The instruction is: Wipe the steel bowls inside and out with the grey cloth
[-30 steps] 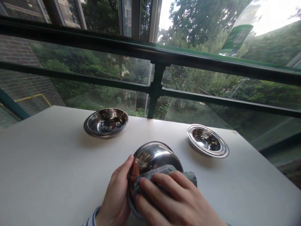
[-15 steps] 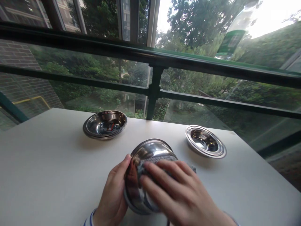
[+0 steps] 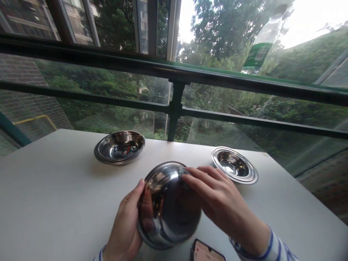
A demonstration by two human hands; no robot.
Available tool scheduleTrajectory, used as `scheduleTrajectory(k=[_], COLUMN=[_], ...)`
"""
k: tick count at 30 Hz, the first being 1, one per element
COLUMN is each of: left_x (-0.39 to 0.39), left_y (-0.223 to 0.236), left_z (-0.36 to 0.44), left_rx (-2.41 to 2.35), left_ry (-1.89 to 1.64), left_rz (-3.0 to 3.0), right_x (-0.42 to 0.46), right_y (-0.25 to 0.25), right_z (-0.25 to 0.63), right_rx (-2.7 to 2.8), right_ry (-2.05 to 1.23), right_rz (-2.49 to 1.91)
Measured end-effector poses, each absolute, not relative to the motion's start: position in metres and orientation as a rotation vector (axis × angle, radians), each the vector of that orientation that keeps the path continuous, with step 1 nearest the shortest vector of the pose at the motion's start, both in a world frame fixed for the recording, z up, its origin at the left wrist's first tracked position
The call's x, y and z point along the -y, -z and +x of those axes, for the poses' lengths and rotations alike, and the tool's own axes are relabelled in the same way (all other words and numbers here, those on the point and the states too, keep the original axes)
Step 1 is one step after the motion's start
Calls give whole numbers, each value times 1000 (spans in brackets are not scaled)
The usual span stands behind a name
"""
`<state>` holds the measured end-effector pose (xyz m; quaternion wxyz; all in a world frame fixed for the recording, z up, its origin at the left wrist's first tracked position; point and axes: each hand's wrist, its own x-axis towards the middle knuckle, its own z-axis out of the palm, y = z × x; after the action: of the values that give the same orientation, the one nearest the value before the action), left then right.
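Note:
A shiny stainless steel bowl is tilted in front of me, its outer bottom facing up. My left hand grips its left rim, thumb on the outside. On the upper right of the bowl, my right hand presses a grey textured cloth against the metal. Most of that cloth is hidden under my fingers. Beyond my right hand stands a wide-rimmed steel bowl. Farther off to the left are stacked shallow steel basins, with a small label inside the top one.
The white table carries everything. A phone lies near its front edge, partly cut off by the frame. A dark green railing runs behind the table, and a plastic bottle with a green label stands on its top bar.
My right hand and the cloth have slid from the middle of the bowl's bottom to its upper right side, uncovering the bottom. The phone now shows. My left hand keeps its grip.

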<state>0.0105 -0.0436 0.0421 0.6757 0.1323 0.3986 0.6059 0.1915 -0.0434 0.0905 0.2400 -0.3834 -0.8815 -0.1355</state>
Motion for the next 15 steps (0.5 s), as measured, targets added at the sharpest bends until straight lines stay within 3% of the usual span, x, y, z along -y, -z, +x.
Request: scheduleTrajectory(k=[15], left_x=[44], left_y=[-41], left_z=[7], left_rx=[-898], left_ry=[-1336], left_rz=[330], right_x=[42], right_y=[-89], right_z=[190], right_rx=[2454], right_ry=[277], right_rz=[-944])
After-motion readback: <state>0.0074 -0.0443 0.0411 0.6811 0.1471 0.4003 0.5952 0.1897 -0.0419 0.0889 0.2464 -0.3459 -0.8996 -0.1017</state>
